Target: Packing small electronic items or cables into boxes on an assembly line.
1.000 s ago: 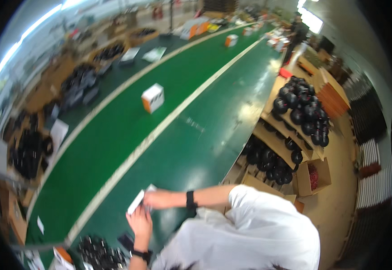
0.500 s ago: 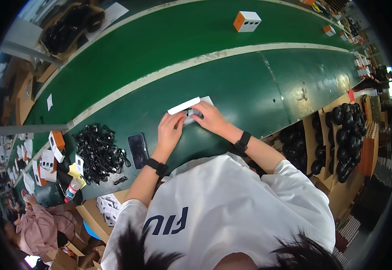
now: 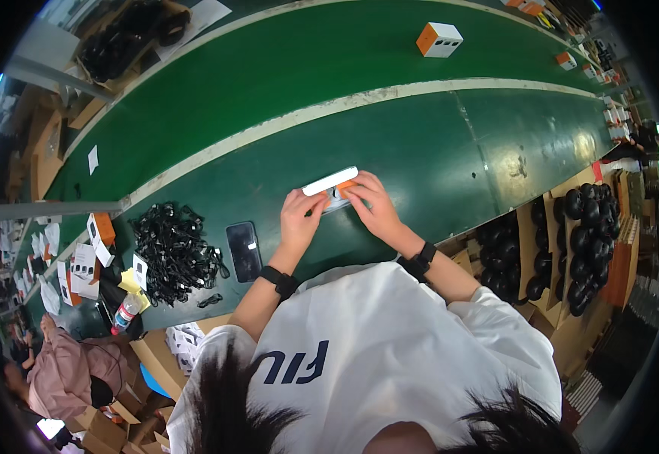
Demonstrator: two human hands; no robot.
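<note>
Over the green bench, both hands are at a small white and orange box (image 3: 331, 181), its white panel raised toward the far side. My left hand (image 3: 301, 218) has its fingers bent at the box's left end. At the right end my right hand (image 3: 376, 209) grips it, fingers over an orange part and thumb toward the middle. A small grey and dark piece shows between the hands; its kind is hidden by the fingers. Left of my left forearm lies a dark smartphone (image 3: 244, 251), and beyond it a heap of black cables (image 3: 174, 250).
A pale rail (image 3: 269, 136) divides the bench from a green belt (image 3: 269, 79) carrying an orange and white box (image 3: 440, 41). A bottle (image 3: 126, 312) and opened boxes (image 3: 86, 265) stand left. Black round items (image 3: 590, 234) fill cartons at right. Another person (image 3: 68, 367) sits lower left.
An orange part now shows by my right fingers, where grey and white showed before. My fingers have shifted on the box. The whole view has moved slightly.
</note>
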